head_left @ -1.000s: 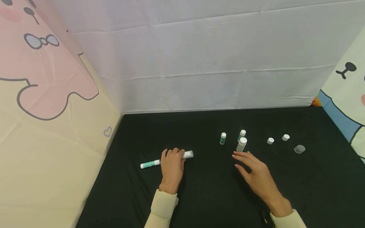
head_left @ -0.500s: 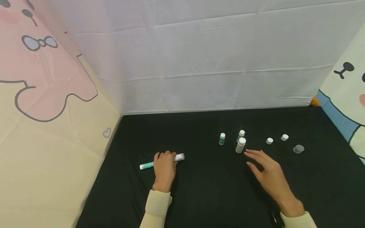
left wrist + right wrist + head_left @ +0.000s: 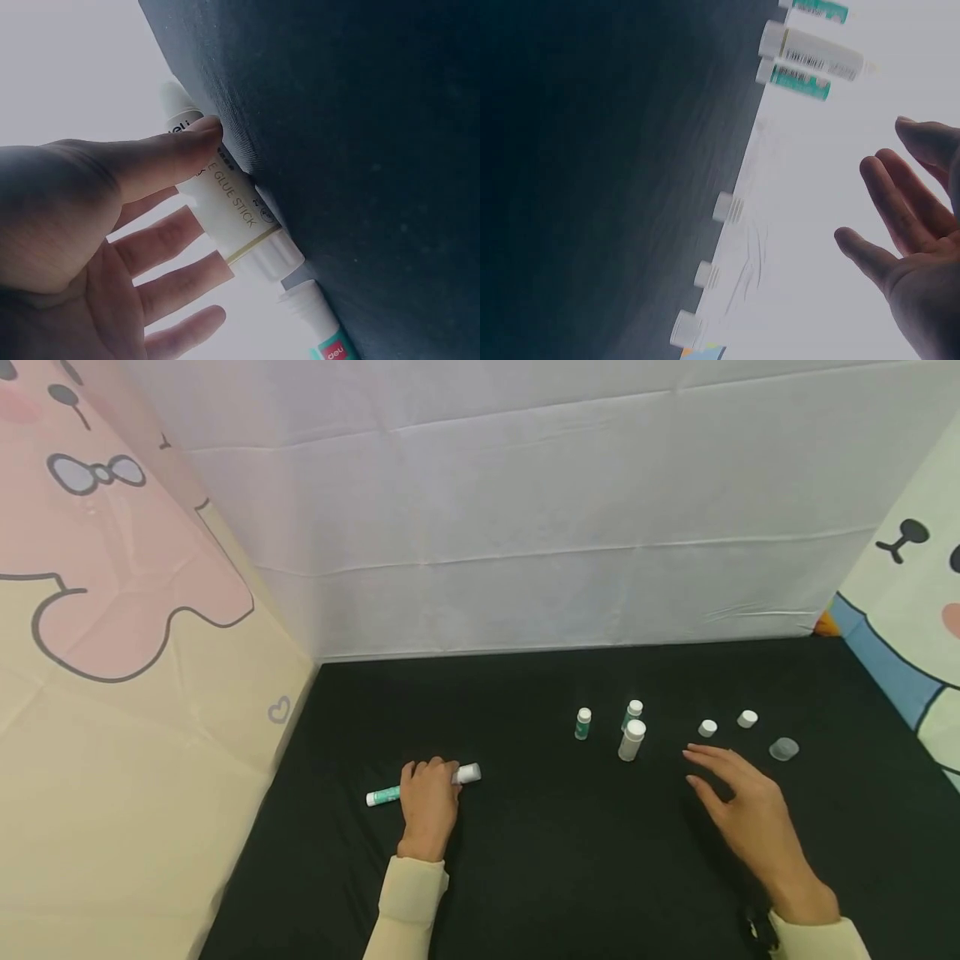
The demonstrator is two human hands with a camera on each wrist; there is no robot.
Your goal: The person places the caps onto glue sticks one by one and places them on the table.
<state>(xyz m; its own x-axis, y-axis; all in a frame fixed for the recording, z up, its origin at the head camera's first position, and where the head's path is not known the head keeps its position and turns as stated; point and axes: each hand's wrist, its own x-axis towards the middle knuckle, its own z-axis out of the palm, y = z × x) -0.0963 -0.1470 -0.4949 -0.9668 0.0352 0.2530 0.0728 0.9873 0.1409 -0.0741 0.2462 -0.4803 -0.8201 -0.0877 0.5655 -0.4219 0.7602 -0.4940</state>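
Observation:
My left hand (image 3: 429,802) pinches a large white glue stick (image 3: 232,202) between thumb and fingers, low over the black tabletop. One end of that stick pokes out to the right of the fingers in the head view. A green-and-white glue stick (image 3: 383,796) lies to the left, its near part hidden by the hand. In the left wrist view the two sticks' ends are close together. My right hand (image 3: 750,814) hovers with fingers loosely bent, holding nothing. Nearest to it are two small white caps (image 3: 707,727) and a larger translucent cap (image 3: 783,749).
Three glue sticks stand upright mid-right: a green one (image 3: 582,724), a second green one (image 3: 634,707) and a bigger white one (image 3: 632,743) just in front of it. A white cloth wall (image 3: 480,527) closes off the back, with printed cloths left and right.
My left hand has shifted left with the white glue stick, over the lying green one. My right hand has drawn away to the right from the standing white glue stick, toward the caps.

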